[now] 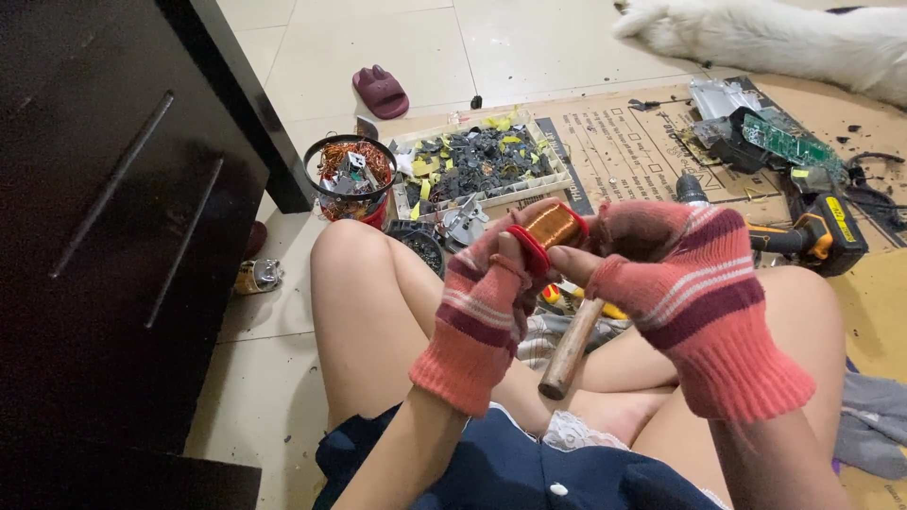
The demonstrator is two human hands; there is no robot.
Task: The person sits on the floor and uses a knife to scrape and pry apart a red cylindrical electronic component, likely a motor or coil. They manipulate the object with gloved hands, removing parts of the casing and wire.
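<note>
**Copper coil held between two gloved hands**

A copper wire coil (pixel 551 228) on a red spool is held up over the lap of a person seated on the floor. The left hand (pixel 482 302), in a pink striped fingerless glove, is clamped on the coil's red end, and the right hand (pixel 685 283), gloved alike, is closed on the coil's other end. Just below the coil, a wooden hammer handle (pixel 571 348) is seen resting between the legs. Beyond the coil, a white tray of dark scrap pieces (pixel 477 165) lies on flattened cardboard (pixel 624 142). Beside the tray, a round container of tangled copper wire (pixel 348 175) stands. Right of the coil, a yellow and black power drill (pixel 812 236) is laid, with a green circuit board (pixel 784 140) further back.
</note>
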